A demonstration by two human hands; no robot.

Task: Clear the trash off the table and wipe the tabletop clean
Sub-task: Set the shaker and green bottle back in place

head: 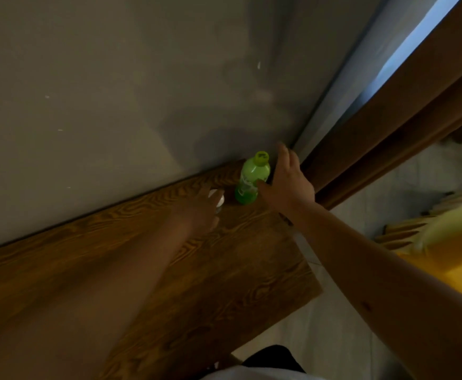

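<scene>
A green plastic bottle with a yellow-green cap stands upright at the far corner of the dark wooden table, close to the wall. My right hand is beside it on the right, fingers spread, thumb touching its side, not closed around it. My left hand is blurred and lies over a small white and silver object left of the bottle; whether it grips this object is unclear.
A grey wall runs along the table's far edge. A brown curtain hangs right of the corner. Pale floor tiles lie past the table's right edge, with a yellow cloth at the right.
</scene>
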